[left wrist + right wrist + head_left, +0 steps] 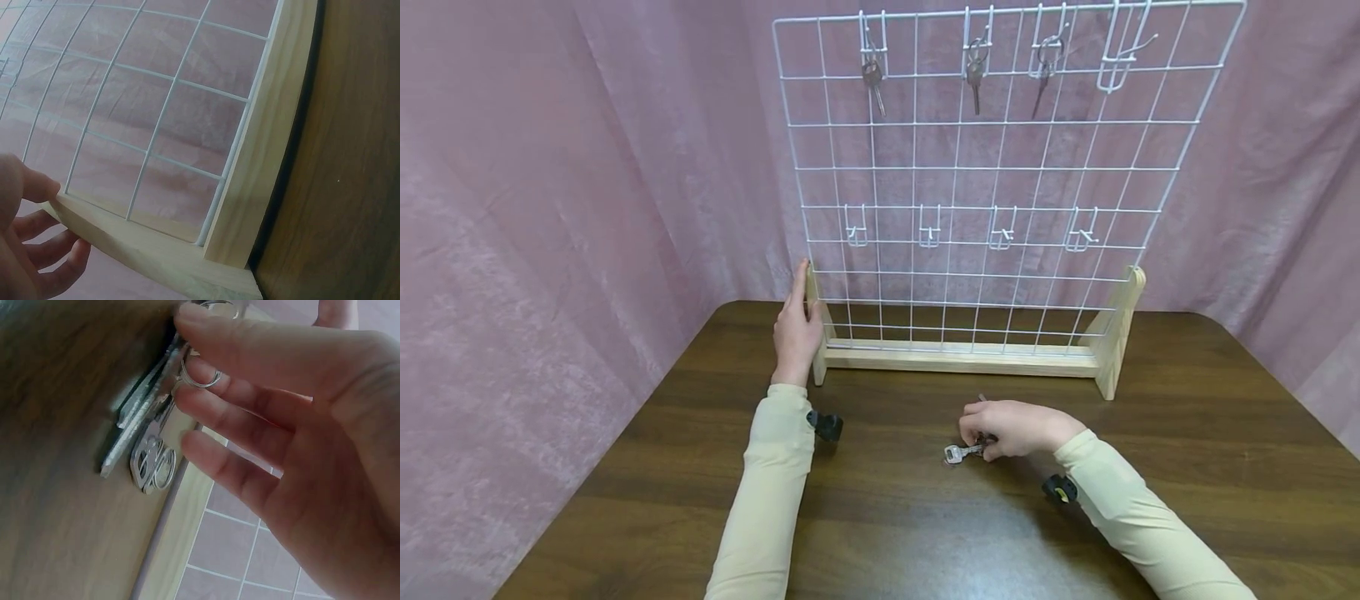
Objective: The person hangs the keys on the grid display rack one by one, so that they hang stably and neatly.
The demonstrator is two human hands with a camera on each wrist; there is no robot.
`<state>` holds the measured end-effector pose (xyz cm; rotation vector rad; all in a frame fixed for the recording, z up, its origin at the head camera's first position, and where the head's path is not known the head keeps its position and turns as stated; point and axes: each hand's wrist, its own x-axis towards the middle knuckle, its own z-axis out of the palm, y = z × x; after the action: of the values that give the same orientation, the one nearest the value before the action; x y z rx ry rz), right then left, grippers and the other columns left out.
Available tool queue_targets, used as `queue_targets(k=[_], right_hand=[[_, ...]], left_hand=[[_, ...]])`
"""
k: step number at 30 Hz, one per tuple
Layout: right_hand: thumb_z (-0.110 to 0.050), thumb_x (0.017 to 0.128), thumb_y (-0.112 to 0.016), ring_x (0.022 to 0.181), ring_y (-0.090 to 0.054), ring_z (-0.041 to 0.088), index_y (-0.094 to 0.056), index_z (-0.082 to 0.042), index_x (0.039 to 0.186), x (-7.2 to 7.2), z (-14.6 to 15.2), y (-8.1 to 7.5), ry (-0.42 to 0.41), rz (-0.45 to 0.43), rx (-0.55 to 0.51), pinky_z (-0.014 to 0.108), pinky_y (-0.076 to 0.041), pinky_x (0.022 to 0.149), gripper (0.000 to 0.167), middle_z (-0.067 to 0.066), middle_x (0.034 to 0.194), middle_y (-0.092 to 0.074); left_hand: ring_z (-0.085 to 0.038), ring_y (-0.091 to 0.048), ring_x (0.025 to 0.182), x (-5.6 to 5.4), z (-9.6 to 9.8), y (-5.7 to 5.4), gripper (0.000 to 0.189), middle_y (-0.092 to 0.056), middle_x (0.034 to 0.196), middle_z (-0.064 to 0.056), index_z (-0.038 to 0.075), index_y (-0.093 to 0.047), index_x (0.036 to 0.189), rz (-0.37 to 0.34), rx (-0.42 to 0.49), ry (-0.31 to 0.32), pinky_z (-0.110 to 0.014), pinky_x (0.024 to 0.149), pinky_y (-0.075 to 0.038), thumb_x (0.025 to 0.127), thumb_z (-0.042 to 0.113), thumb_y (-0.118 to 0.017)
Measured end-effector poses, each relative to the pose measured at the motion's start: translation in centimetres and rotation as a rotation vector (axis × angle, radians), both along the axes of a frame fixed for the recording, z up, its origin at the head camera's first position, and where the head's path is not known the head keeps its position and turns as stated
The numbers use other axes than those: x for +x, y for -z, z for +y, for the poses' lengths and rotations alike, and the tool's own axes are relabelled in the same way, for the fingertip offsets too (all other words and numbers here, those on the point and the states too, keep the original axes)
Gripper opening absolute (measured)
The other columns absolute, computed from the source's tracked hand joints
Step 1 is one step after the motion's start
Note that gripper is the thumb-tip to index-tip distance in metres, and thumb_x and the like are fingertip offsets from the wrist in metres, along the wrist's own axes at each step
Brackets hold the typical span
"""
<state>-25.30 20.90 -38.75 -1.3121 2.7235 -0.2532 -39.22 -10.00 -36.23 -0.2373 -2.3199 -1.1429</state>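
Observation:
My left hand [797, 333] holds the left wooden upright of a display stand [962, 360]. In the left wrist view, its thumb and curled fingers [65, 262] lie on either side of the pale wood [112, 234]. On the brown table in front of the stand, my right hand [1018, 427] pinches at a small bunch of metal keys [953, 454]. Up close, the right wrist view has the thumb and fingertips at the keys' upper end, by the split rings [201, 374]. Several key blades [134, 422] lie close together; the fingers partly hide them.
A white wire grid [955, 167] rises from the stand, with a row of upper hooks and a row of lower hooks [928, 229]. Keys [872, 73] hang from three upper hooks; another upper hook [1120, 62] is at right. Pink curtain [587, 167] surrounds the table [1187, 417].

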Motion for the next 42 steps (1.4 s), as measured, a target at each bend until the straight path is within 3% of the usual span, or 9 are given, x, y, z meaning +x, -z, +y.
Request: queue_targets(k=[3,5,9,12,19,25,32,38,42], right_hand=[[0.001,0.074,-0.074,0.070,-0.046,0.003,-0.058,-0.013,0.080,-0.1,0.3,-0.1,-0.014,0.006,-0.019,0.031,-0.051,0.085,0.022,-0.003,0.078,-0.052],[0.004,0.076,-0.071,0.068,-0.046,0.002,-0.059,-0.013,0.080,-0.1,0.4,-0.3,-0.005,-0.007,-0.030,0.021,-0.045,0.071,0.021,-0.004,0.076,-0.053],[0.010,0.077,-0.063,0.064,-0.045,-0.001,-0.060,-0.014,0.080,-0.2,0.7,-0.5,0.007,-0.013,-0.042,0.015,-0.039,0.061,0.025,-0.004,0.071,-0.054],[0.012,0.077,-0.058,0.063,-0.044,-0.001,-0.060,-0.014,0.080,-0.4,0.8,-0.6,0.012,-0.006,-0.038,0.015,-0.038,0.060,0.027,-0.005,0.069,-0.054],[0.011,0.079,-0.058,0.063,-0.045,0.000,-0.061,-0.016,0.082,-0.6,1.1,-0.8,0.037,-0.029,-0.037,0.016,-0.038,0.059,0.027,-0.008,0.068,-0.054],[0.010,0.078,-0.059,0.062,-0.045,-0.002,-0.061,-0.016,0.083,-0.6,1.3,-0.9,0.075,-0.038,-0.040,0.016,-0.039,0.059,0.026,-0.008,0.067,-0.054],[0.011,0.079,-0.060,0.068,-0.049,0.001,-0.065,-0.011,0.085,-0.9,1.5,-0.7,0.051,0.036,-0.065,0.019,-0.043,0.062,0.024,-0.006,0.072,-0.057],[0.017,0.074,-0.057,0.066,-0.050,0.003,-0.064,-0.012,0.077,-1.0,1.8,-0.9,0.029,0.076,-0.079,0.017,-0.041,0.060,0.030,-0.005,0.071,-0.059],[0.015,0.077,-0.058,0.067,-0.049,0.004,-0.061,-0.012,0.075,-1.0,1.8,-1.1,0.055,0.072,-0.079,0.017,-0.041,0.061,0.027,-0.003,0.072,-0.061]], left_hand=[[-0.021,-0.040,0.053,0.0,0.0,0.0,0.070,-0.049,0.147,-0.011,0.040,-0.022,0.153,-0.003,0.002,-0.001,-0.034,0.053,-0.034,0.097,0.010,-0.051],[-0.021,-0.040,0.053,-0.1,0.0,0.0,0.069,-0.052,0.144,-0.013,0.038,-0.024,0.153,-0.001,0.002,-0.003,-0.033,0.053,-0.034,0.096,0.010,-0.052],[-0.023,-0.047,0.057,-0.3,-0.1,0.0,0.071,-0.064,0.123,-0.017,0.041,-0.024,0.152,-0.003,0.000,-0.008,-0.034,0.053,-0.037,0.095,0.009,-0.053],[-0.028,-0.058,0.066,-0.4,-0.2,-0.2,0.071,-0.068,0.108,-0.018,0.043,-0.027,0.150,-0.006,0.011,-0.012,-0.039,0.058,-0.044,0.094,0.009,-0.054],[-0.035,-0.068,0.087,-0.3,-0.2,-0.8,0.068,-0.070,0.110,-0.018,0.041,-0.033,0.147,-0.024,0.037,-0.013,-0.050,0.072,-0.053,0.091,0.010,-0.056],[-0.035,-0.069,0.088,-0.3,-0.3,-0.7,0.068,-0.070,0.110,-0.018,0.042,-0.034,0.146,-0.031,0.035,-0.018,-0.049,0.072,-0.052,0.090,0.011,-0.056],[-0.036,-0.068,0.083,-0.5,-0.3,-0.6,0.068,-0.070,0.109,-0.018,0.043,-0.033,0.146,-0.026,0.028,-0.018,-0.048,0.069,-0.052,0.090,0.011,-0.055],[-0.035,-0.066,0.078,-0.6,-0.2,-0.5,0.068,-0.071,0.106,-0.017,0.044,-0.033,0.145,-0.021,0.027,-0.021,-0.046,0.067,-0.049,0.090,0.010,-0.056],[-0.035,-0.066,0.076,-0.6,-0.2,-0.5,0.069,-0.071,0.106,-0.017,0.043,-0.033,0.145,-0.020,0.026,-0.028,-0.046,0.067,-0.049,0.090,0.010,-0.057]])
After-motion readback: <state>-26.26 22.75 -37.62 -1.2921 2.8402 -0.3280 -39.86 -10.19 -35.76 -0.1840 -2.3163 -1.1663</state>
